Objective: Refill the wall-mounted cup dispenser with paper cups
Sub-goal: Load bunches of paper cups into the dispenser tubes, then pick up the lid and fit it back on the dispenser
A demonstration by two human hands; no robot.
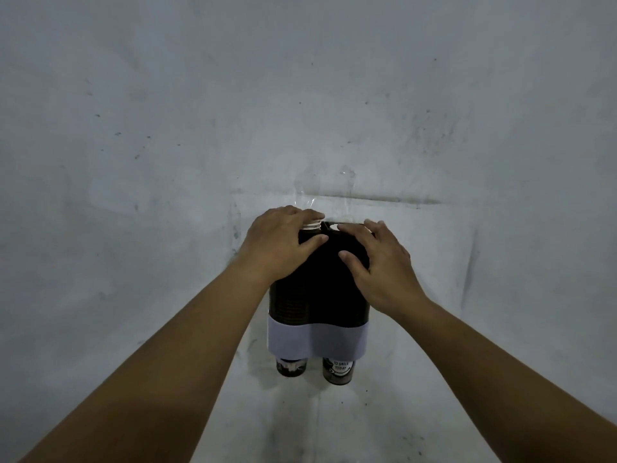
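Observation:
A dark twin-tube cup dispenser (317, 295) with a pale band across its lower part hangs on the wall. Two dark paper cups poke out below it, the left cup (290, 367) and the right cup (338, 370), which has a white printed label. My left hand (283, 240) rests on top of the left tube, fingers over the white rims of a cup stack (313, 224). My right hand (377, 265) lies flat over the top of the right tube, thumb on its front. What is under each palm is hidden.
A grey-white wall (300, 95) with scuffs and small dark marks fills the view. A strip of clear tape or film (347, 182) shines just above the dispenser.

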